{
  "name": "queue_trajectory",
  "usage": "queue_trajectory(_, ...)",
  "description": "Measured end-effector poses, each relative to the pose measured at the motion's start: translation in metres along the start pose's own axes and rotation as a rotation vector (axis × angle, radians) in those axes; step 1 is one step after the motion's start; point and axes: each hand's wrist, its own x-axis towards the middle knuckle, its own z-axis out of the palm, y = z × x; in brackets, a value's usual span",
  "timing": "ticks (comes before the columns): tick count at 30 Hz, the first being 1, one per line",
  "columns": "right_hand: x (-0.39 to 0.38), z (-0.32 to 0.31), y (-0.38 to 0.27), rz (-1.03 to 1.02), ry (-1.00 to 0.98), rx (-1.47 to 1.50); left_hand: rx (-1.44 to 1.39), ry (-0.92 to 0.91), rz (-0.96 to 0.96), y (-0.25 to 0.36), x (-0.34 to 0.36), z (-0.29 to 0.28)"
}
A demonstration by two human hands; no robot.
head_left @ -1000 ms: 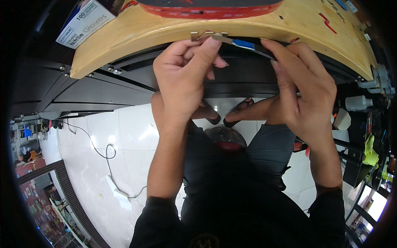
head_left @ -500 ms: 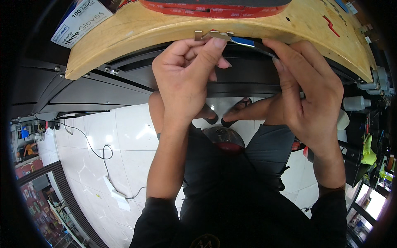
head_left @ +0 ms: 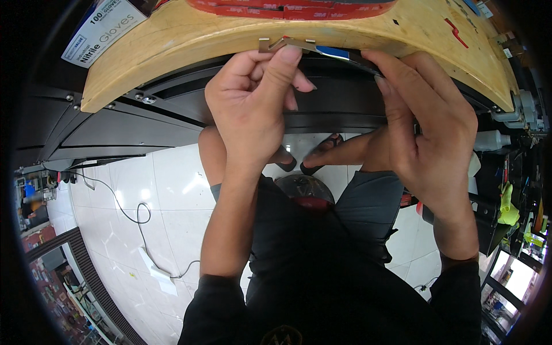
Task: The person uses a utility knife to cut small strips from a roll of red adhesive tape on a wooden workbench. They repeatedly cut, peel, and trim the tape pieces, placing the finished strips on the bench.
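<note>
My left hand (head_left: 250, 106) is closed at the front edge of the wooden benchtop, thumb over the fingers, pinching a small bent metal clip (head_left: 299, 44). The clip's raised tabs stick up past my fingertips. In my right hand (head_left: 434, 121) is a slim dark tool with a flat, shiny blade-like tip (head_left: 333, 53) that looks partly blue. Thumb and index finger grip its dark end. The tip points left and lies right beside the clip; whether they touch I cannot tell. My fingers hide part of both things.
The curved wooden benchtop (head_left: 172, 54) has a red-wrapped block (head_left: 299, 11) at the top and a glove box (head_left: 103, 31) at upper left. A red hooked piece (head_left: 457, 33) lies at right. Black drawers (head_left: 339, 95) sit below. A cable (head_left: 118, 198) runs over the floor.
The whole view has shifted slightly, so bench and floor appear a little further left and up. Both hands keep their grips, with the tool tip still beside the clip.
</note>
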Motion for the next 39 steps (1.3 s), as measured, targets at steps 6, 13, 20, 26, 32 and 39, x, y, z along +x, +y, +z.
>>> queue_trajectory(6, 0.004, -0.005, -0.002, -0.013, -0.034, -0.005, 0.021, 0.002, -0.016, 0.0, 0.0, -0.002)
queue_trajectory(13, 0.012, -0.014, -0.003, -0.037, -0.112, -0.044, 0.044, 0.019, -0.009, 0.001, 0.0, 0.001)
queue_trajectory(20, 0.015, -0.017, -0.003, -0.077, -0.133, -0.093, 0.059, 0.026, 0.03, -0.002, 0.0, 0.001)
queue_trajectory(26, 0.014, -0.02, -0.008, -0.031, -0.191, -0.101, 0.063, 0.075, 0.039, -0.003, -0.003, 0.007)
queue_trajectory(32, 0.02, -0.022, -0.009, -0.034, -0.211, -0.115, 0.069, 0.089, 0.063, -0.005, -0.004, 0.009)
queue_trajectory(39, 0.022, -0.024, -0.008, -0.04, -0.233, -0.133, 0.057, 0.106, 0.048, -0.004, -0.005, 0.011)
